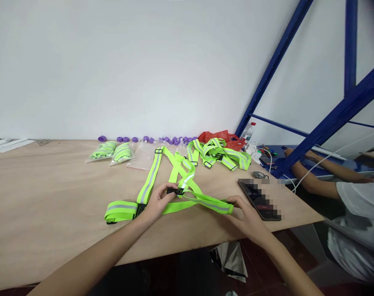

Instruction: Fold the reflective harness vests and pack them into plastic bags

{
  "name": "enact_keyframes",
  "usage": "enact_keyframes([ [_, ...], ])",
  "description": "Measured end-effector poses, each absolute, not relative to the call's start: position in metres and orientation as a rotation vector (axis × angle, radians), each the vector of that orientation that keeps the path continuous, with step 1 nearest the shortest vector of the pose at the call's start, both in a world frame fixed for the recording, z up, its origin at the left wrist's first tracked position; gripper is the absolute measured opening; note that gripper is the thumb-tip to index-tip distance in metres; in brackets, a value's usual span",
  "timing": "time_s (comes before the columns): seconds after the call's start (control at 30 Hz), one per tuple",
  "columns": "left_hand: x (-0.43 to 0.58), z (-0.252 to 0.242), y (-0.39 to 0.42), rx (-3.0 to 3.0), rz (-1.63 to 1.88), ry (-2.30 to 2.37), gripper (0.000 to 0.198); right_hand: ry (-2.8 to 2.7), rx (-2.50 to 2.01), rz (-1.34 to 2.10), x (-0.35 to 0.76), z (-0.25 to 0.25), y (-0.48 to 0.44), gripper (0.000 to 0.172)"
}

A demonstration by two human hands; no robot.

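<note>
A neon-yellow reflective vest point(150, 181) made of straps with a grey stripe lies spread on the wooden table. My left hand point(160, 200) pinches a black buckle point(172, 190) near the middle of it. Over at the right end of a doubled strap point(211, 202), my right hand point(245, 214) closes on the looped end, where a small black fitting shows by the fingertips. The strap stretches between both hands, just above the table. To the left, another part of the vest is folded into a flat loop point(121, 210) beside a black buckle.
More reflective straps point(219, 154) lie heaped by a red plastic bag point(222, 136). Two bagged bundles point(122, 153), a clear bag point(140, 156) and several purple pieces point(176, 141) line the back. A phone point(259, 200) sits right, below a round metal object point(259, 175). A co-worker's arms point(318, 181) are beyond blue posts.
</note>
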State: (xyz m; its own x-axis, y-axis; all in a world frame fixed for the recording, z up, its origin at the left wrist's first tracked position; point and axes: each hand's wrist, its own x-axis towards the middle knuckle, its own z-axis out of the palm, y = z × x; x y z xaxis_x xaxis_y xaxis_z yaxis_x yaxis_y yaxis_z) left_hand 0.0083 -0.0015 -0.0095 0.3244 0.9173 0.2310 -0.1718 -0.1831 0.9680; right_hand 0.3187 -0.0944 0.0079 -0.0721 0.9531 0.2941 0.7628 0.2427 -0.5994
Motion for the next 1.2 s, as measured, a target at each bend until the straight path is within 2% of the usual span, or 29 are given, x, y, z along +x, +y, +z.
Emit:
enact_keyframes([
  [0.13, 0.009, -0.009, -0.003, 1.301, 1.074, 0.693, 0.02, -2.073, -1.396, 0.161, 0.315, -0.002, -0.106, 0.008],
  [0.3, 0.008, -0.009, -0.004, 1.234, 1.015, 0.652, 0.018, -2.176, -1.223, -0.298, 0.314, -0.024, -0.116, 0.02],
  [0.4, 0.009, -0.009, -0.004, 1.18, 1.012, 0.632, 0.019, -2.211, -1.234, -0.438, 0.314, -0.027, -0.12, 0.029],
  [0.5, 0.009, -0.011, -0.003, 1.099, 1.004, 0.619, 0.02, -2.267, -1.259, -0.368, 0.313, -0.021, -0.123, 0.031],
  [0.7, 0.011, -0.016, 0.0, 1.091, 0.999, 0.665, 0.02, -2.351, -1.436, 0.045, 0.309, 0.003, -0.129, 0.035],
  [0.83, 0.011, -0.018, 0.002, 1.181, 0.998, 0.722, 0.018, -2.275, -1.468, 0.227, 0.308, 0.009, -0.13, 0.032],
  [1.03, 0.009, -0.02, 0.003, 1.446, 0.997, 0.697, 0.017, -2.0, -1.379, 0.264, 0.309, 0.004, -0.124, 0.028],
  [1.2, 0.008, -0.021, 0.002, 1.542, 0.968, 0.694, 0.022, -1.72, -1.601, 0.335, 0.314, -0.002, -0.113, 0.033],
])
